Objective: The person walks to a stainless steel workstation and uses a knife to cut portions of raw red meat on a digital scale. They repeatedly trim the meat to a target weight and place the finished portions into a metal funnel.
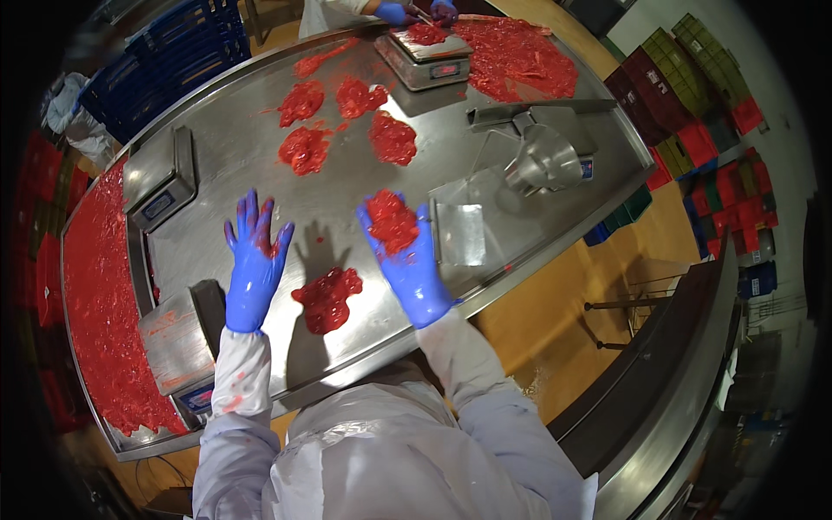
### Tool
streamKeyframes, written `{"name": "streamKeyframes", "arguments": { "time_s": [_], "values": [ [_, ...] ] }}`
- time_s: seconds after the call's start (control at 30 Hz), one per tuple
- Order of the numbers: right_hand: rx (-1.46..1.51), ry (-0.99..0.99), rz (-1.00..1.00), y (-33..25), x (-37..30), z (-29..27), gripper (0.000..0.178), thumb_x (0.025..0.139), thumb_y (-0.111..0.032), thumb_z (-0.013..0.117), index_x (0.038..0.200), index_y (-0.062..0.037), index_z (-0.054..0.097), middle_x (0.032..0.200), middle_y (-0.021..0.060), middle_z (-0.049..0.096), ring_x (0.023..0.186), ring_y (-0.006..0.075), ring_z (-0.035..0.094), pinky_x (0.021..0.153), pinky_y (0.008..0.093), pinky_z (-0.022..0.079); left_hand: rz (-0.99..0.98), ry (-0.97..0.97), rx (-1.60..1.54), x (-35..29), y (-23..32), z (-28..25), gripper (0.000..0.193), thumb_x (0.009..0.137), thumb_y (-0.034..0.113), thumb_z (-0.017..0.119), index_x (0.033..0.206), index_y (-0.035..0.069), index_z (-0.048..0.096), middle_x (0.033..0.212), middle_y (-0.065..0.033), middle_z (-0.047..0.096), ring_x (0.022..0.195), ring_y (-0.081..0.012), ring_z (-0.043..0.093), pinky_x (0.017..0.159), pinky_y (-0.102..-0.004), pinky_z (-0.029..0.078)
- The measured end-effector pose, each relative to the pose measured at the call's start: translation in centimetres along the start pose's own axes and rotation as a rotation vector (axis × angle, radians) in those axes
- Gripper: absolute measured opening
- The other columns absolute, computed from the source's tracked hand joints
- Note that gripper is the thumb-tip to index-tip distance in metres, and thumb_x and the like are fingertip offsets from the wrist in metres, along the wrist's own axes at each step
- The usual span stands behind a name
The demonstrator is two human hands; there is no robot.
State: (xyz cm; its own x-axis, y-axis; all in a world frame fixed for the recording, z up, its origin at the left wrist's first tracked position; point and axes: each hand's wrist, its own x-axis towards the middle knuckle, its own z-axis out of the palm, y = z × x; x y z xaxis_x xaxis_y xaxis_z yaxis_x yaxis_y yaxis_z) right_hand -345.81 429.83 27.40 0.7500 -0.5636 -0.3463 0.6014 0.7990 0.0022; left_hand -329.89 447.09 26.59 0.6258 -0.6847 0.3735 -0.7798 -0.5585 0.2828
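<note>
My right hand point(409, 276), in a blue glove, is held over the steel table with a clump of wet, glistening red pulpy mass point(393, 223) resting on its palm and fingers. My left hand point(254, 269), also gloved and smeared red at the fingertips, has its fingers spread and holds nothing. Between and below the hands, a darker red clump point(327, 300) lies on the steel table point(230, 186). Several similar clumps point(305, 149) sit farther back. A flat clear sheet point(460, 232) lies just right of my right hand.
Weighing scales stand at the left point(160, 178), near left point(178, 342) and far edge point(422, 69). A metal funnel point(548, 160) stands at the right. Red mass fills the left trough point(104, 299) and far right corner point(520, 61). Another person's gloved hands point(399, 14) work by the far scale.
</note>
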Motion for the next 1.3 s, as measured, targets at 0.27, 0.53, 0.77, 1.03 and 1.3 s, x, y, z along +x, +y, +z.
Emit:
{"name": "streamKeyframes", "arguments": {
  "time_s": [0.27, 0.53, 0.77, 1.03, 1.3],
  "values": [
    [-0.063, -0.411, -0.112, -17.4, 0.5, 14.1, 0.039, 0.097, -0.033, 0.042, 0.118, -0.0004, 0.048, 0.128, 0.0203, 0.048, 0.121, 0.0371, 0.045, 0.105, 0.0506, 0.038, -0.234, -0.236, -0.078, -2.9, -1.2, 4.0, 0.041, 0.093, 0.036, 0.05, 0.129, 0.017, 0.049, 0.146, -0.0123, 0.033, 0.137, -0.0321, 0.025, 0.109, -0.0564, 0.014],
    [-0.15, -0.521, -0.016, -30.0, 3.7, 18.2, 0.027, 0.094, -0.019, 0.045, 0.113, 0.0005, 0.047, 0.126, 0.0226, 0.049, 0.119, 0.0401, 0.046, 0.103, 0.0514, 0.04, -0.5, -0.213, 0.022, -10.4, 0.1, 3.9, 0.038, 0.095, 0.031, 0.049, 0.126, 0.009, 0.052, 0.137, -0.017, 0.043, 0.13, -0.0306, 0.038, 0.107, -0.0366, 0.028],
    [-0.296, -0.402, -0.104, -37.6, 10.4, 18.0, 0.02, 0.09, -0.016, 0.047, 0.105, -0.0027, 0.05, 0.126, 0.0204, 0.05, 0.12, 0.0383, 0.046, 0.101, 0.0532, 0.042, -0.622, 0.007, -0.43, -11.7, 6.9, 11.0, 0.032, 0.093, 0.021, 0.053, 0.117, 0.0, 0.057, 0.127, -0.0177, 0.052, 0.123, -0.0292, 0.045, 0.101, -0.0369, 0.038],
    [-0.072, -0.444, 0.105, -42.8, 14.9, 13.9, 0.04, 0.09, -0.015, 0.043, 0.125, 0.0061, 0.044, 0.128, 0.0248, 0.048, 0.12, 0.0369, 0.045, 0.106, 0.0498, 0.036, -0.613, -0.474, -1.002, -3.2, 22.1, 13.3, 0.032, 0.095, 0.022, 0.05, 0.117, 0.0, 0.058, 0.116, -0.0068, 0.061, 0.112, -0.0144, 0.051, 0.1, -0.0269, 0.035],
    [0.073, -0.385, 0.192, -47.3, 16.7, 15.4, 0.032, 0.093, -0.016, 0.044, 0.116, 0.0052, 0.051, 0.114, 0.0222, 0.056, 0.109, 0.0359, 0.053, 0.099, 0.046, 0.044, -0.229, -0.971, -1.223, 5.9, 43.6, 20.9, 0.052, 0.096, 0.026, 0.05, 0.139, 0.001, 0.035, 0.135, -0.0101, 0.047, 0.124, -0.0172, 0.042, 0.105, -0.0296, 0.031]
  ]
}}
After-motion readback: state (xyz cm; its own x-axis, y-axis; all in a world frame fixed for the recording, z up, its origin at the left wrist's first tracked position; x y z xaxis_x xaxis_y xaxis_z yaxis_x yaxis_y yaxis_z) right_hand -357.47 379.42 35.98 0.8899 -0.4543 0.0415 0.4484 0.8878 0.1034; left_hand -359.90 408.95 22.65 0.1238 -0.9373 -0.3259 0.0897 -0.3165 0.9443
